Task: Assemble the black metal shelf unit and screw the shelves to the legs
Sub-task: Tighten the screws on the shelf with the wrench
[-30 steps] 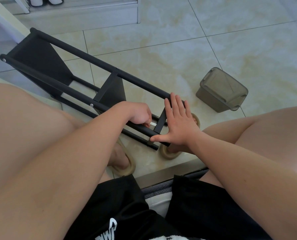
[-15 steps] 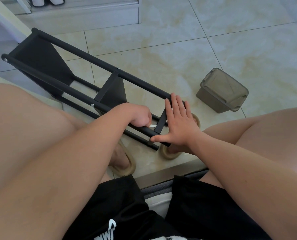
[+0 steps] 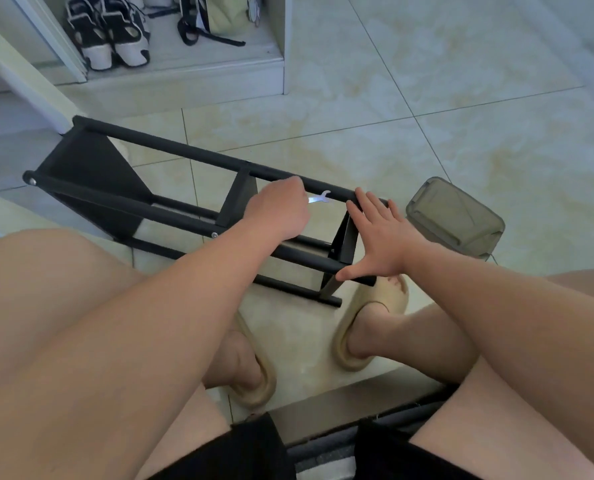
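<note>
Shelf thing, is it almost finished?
Nearly, it seems. Done: three shelves sit between the legs, and screws show on the near one. In hand: the left hand holds a wrench by the far leg while the right hand presses flat on the end shelf. Left: that corner's screw, perhaps others out of sight.

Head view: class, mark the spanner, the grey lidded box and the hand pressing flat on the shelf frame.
spanner (image 3: 319,198): head view, its exposed silver end.
grey lidded box (image 3: 456,216): head view, middle of its lid.
right hand (image 3: 384,237): head view, back of the hand.
</note>
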A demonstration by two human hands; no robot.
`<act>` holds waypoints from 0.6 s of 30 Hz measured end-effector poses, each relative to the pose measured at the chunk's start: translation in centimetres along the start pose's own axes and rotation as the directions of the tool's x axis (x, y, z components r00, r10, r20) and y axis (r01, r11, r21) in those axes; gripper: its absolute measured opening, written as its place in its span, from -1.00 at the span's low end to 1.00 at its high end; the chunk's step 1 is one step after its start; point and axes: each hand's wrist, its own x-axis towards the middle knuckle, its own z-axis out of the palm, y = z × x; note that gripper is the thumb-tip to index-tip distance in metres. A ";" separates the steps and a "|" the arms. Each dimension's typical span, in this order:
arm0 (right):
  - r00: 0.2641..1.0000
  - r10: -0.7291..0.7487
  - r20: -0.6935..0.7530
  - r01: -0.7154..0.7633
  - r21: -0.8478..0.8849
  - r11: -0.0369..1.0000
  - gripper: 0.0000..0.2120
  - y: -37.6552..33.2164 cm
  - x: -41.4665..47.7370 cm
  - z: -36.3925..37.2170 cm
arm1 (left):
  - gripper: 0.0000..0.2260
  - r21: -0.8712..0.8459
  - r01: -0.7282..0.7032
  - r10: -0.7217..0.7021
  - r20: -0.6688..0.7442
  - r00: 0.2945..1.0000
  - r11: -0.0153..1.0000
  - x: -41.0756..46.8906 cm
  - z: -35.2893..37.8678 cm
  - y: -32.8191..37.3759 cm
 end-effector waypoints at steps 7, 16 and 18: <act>0.992 0.127 0.019 -0.128 0.033 0.991 -0.06 5.3 6.1 -5.7 | -0.85 -0.009 -0.026 0.026 0.011 1.000 1.000 8.3 -3.5 2.0; 0.995 0.060 -0.076 -0.056 0.047 0.997 -0.03 10.0 16.8 -11.4 | -0.91 0.136 -0.093 0.101 -0.051 0.994 0.986 20.3 -4.9 1.1; 0.997 0.074 0.014 -0.075 0.045 0.996 0.02 11.0 18.7 -11.4 | -0.92 0.135 -0.064 0.064 0.005 0.998 0.989 22.5 -4.5 0.4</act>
